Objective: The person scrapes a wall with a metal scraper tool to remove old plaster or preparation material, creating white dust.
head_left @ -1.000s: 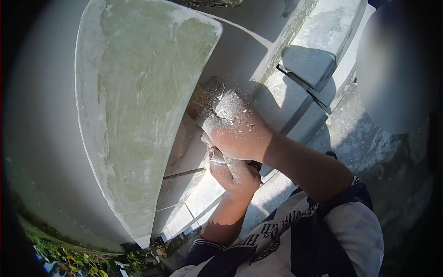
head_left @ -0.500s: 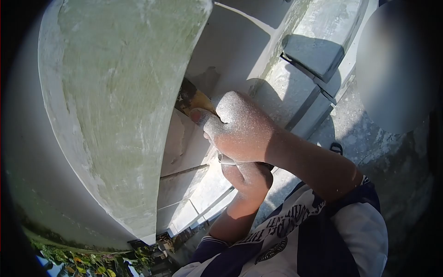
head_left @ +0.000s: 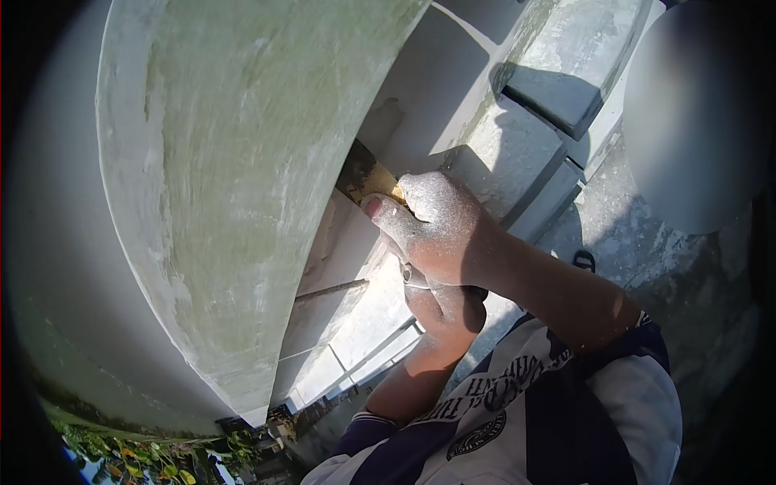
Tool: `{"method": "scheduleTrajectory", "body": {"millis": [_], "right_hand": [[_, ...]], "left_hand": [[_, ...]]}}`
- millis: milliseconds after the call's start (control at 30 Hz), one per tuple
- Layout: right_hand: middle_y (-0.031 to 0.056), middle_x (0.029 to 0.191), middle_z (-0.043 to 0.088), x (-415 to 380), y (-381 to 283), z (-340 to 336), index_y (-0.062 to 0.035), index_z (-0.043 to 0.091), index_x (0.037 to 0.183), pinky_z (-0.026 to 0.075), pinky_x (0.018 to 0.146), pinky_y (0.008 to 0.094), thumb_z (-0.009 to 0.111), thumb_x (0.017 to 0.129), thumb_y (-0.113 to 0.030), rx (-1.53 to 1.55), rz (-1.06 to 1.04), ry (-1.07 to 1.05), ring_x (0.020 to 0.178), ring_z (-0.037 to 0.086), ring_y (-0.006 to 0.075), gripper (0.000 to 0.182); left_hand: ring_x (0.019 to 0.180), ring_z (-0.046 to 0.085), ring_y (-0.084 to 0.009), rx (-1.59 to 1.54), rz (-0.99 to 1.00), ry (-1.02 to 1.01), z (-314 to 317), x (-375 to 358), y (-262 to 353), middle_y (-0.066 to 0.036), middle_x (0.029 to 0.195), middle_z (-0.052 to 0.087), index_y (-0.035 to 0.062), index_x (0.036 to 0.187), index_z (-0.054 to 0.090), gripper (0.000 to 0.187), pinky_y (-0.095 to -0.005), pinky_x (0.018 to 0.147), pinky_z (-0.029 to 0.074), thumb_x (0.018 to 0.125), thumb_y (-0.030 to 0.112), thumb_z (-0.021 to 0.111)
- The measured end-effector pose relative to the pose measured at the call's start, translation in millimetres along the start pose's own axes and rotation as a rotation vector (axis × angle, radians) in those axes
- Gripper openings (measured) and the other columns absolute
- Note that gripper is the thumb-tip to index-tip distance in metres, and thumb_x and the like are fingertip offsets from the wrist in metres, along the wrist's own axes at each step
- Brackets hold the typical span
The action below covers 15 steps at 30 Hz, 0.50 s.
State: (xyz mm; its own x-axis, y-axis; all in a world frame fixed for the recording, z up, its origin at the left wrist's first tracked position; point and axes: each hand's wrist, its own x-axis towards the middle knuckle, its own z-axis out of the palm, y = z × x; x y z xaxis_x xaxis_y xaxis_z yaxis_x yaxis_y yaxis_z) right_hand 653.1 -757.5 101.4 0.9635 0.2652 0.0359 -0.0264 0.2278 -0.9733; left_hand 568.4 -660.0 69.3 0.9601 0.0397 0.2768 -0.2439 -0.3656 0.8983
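My right hand [head_left: 440, 222], coated with white dust, is closed around a flat tool [head_left: 373, 176] with a worn, dark and yellowish surface. The tool's far end meets the edge of a large curved slab [head_left: 234, 186] with greenish-grey patches. Just below and against my right hand is my left hand [head_left: 444, 307], its fingers curled. A small shiny metal piece [head_left: 407, 275] shows beside the left hand; what that hand grips is mostly hidden.
Pale stepped blocks [head_left: 517, 153] rise behind my hands. Rough grey ground [head_left: 610, 214] with a dark sandal [head_left: 584, 260] lies at the right. Green plants [head_left: 145, 457] grow at the lower left. A blurred pale shape [head_left: 687, 121] covers the upper right.
The slab and blocks have shifted right in view. Both hands appear slightly farther right, still together, with the tool still in my right hand at the slab's edge.
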Motion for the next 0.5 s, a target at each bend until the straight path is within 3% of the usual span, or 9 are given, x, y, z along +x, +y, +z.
{"method": "scheduleTrajectory", "body": {"millis": [100,200,233,333,400,500], "right_hand": [[0.0126,0.064,0.061,-1,20,12,0.0032,0.06,0.082,0.049,0.059,0.0335,0.058,0.091,-0.021,0.093,-0.026,0.068,0.06,0.062,0.0205,0.027],[0.0252,0.079,0.066,8,6,11,0.0064,0.062,0.089,0.053,0.074,0.0447,0.056,0.093,-0.032,0.023,0.099,0.004,0.081,0.068,0.0402,0.039],[0.0248,0.079,0.066,6,7,11,0.0065,0.061,0.089,0.053,0.073,0.0438,0.055,0.094,-0.037,0.025,0.087,-0.019,0.08,0.068,0.0397,0.044],[0.0239,0.076,0.066,-7,7,19,0.0057,0.061,0.087,0.054,0.069,0.0412,0.056,0.094,-0.034,0.089,0.09,0.021,0.075,0.069,0.0358,0.041],[0.0158,0.071,0.065,0,16,25,0.0026,0.06,0.083,0.052,0.063,0.0356,0.058,0.094,-0.026,0.358,0.098,-0.027,0.068,0.067,0.0238,0.031],[0.0059,0.066,0.06,6,4,28,0.0,0.056,0.077,0.049,0.057,0.0301,0.059,0.095,-0.022,0.54,0.143,-0.045,0.06,0.059,0.0131,0.028]], "left_hand": [[0.061,0.055,-0.0102,0.013,0.001,0.104,11,6,9,-0.004,0.074,0.057,-0.0024,0.105,0.049,0.029,-0.0231,0.051,0.039,0.101,0.026,0.049],[0.059,0.054,-0.0095,0.233,0.133,-0.001,-13,18,-4,-0.003,0.07,0.055,-0.0021,0.107,0.048,0.028,-0.0227,0.049,0.038,0.102,0.025,0.047],[0.058,0.053,-0.0096,0.2,0.092,0.014,-18,10,-14,-0.003,0.069,0.055,-0.0022,0.103,0.049,0.026,-0.0238,0.049,0.038,0.101,0.024,0.046],[0.055,0.051,-0.0094,0.178,0.053,0.054,-23,-1,-16,-0.003,0.067,0.055,-0.0024,0.095,0.052,0.025,-0.0252,0.048,0.036,0.101,0.02,0.043],[0.054,0.05,-0.0091,0.231,0.092,0.053,-21,8,-1,-0.003,0.067,0.055,-0.0026,0.092,0.054,0.025,-0.0251,0.047,0.035,0.1,0.018,0.043],[0.056,0.051,-0.01,0.256,0.024,0.005,-25,16,22,-0.003,0.068,0.056,-0.0046,0.095,0.055,0.025,-0.0257,0.05,0.037,0.1,0.017,0.043]]}}
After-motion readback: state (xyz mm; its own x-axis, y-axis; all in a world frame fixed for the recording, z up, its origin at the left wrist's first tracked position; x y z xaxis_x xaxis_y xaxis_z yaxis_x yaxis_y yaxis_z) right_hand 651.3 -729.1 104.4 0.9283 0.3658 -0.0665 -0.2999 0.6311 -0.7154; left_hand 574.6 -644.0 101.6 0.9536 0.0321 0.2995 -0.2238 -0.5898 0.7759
